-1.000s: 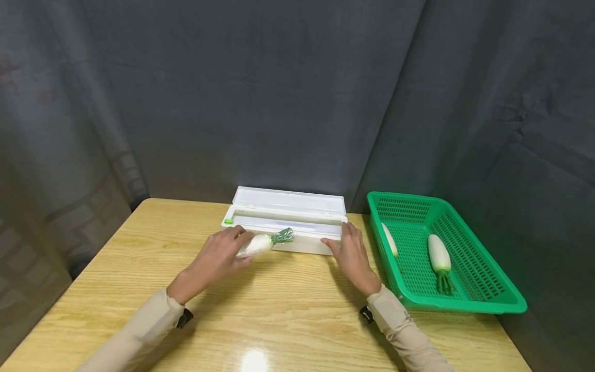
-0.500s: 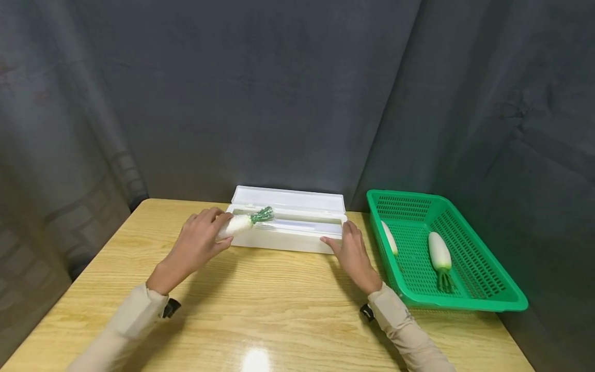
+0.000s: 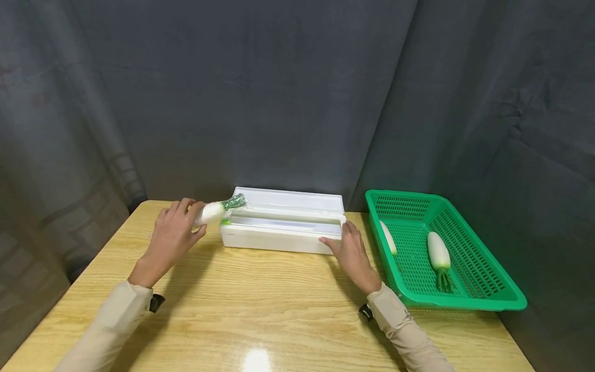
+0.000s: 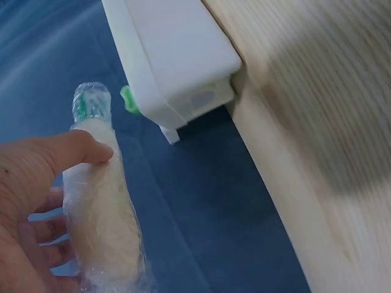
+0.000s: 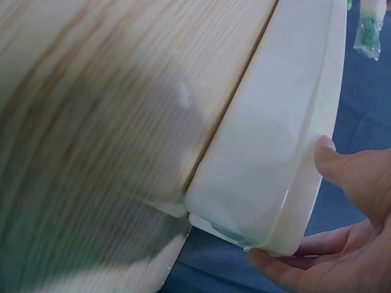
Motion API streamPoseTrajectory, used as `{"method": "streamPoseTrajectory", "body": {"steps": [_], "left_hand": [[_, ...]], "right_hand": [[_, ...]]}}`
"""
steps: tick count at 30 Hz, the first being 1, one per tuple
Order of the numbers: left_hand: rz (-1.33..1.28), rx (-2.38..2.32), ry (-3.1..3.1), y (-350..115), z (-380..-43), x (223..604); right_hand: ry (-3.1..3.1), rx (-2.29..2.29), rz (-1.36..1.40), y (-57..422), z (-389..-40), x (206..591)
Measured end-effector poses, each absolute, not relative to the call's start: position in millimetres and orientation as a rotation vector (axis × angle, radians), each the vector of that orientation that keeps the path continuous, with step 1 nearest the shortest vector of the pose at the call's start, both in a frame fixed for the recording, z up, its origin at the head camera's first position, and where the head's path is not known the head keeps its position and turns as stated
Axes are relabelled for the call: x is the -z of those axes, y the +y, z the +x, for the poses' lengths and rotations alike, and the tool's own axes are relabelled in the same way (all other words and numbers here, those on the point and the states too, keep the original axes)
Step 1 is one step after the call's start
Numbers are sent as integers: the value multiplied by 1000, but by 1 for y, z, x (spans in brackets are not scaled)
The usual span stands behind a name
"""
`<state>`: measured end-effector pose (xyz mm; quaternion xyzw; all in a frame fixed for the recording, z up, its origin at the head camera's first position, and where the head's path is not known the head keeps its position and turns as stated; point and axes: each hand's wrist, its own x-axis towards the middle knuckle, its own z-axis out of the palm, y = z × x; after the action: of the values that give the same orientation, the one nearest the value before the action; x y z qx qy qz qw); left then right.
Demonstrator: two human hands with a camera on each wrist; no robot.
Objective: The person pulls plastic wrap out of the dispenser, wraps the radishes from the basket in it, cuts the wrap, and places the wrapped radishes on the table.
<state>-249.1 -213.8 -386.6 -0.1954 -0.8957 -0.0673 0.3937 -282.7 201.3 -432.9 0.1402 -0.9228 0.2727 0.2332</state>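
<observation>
My left hand (image 3: 173, 227) holds a white radish (image 3: 211, 212) by its body, with thumb and fingers around it. Clear plastic film covers the radish, and its green leaf stubs (image 3: 235, 201) point right, over the left end of a white cling film dispenser (image 3: 269, 242). In the left wrist view the wrapped radish (image 4: 98, 201) is apart from the dispenser (image 4: 177, 55). The dispenser's lid (image 3: 288, 199) stands raised, and a green slider (image 4: 129, 99) shows at its left end. My right hand (image 3: 350, 256) grips the dispenser's right end, thumb on the front (image 5: 269, 140).
To the right stands a green plastic basket (image 3: 465, 305) with two more white radishes, one in the middle (image 3: 439, 250) and one by its left wall (image 3: 388, 237). A dark curtain (image 3: 279, 103) hangs behind the wooden table (image 3: 269, 305).
The left hand has carried the wrapped radish left and back, from in front of the dispenser to its left end. The right hand has stayed on the dispenser's right end.
</observation>
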Motion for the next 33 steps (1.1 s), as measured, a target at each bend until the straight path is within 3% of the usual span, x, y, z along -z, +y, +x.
{"method": "streamPoseTrajectory", "body": {"steps": [13, 33], "left_hand": [[-265, 346, -2269, -219, -263, 396], [96, 691, -2822, -234, -293, 408]], "right_hand": [[-2585, -754, 354, 201, -283, 431], [-2595, -699, 359, 200, -281, 430]]}}
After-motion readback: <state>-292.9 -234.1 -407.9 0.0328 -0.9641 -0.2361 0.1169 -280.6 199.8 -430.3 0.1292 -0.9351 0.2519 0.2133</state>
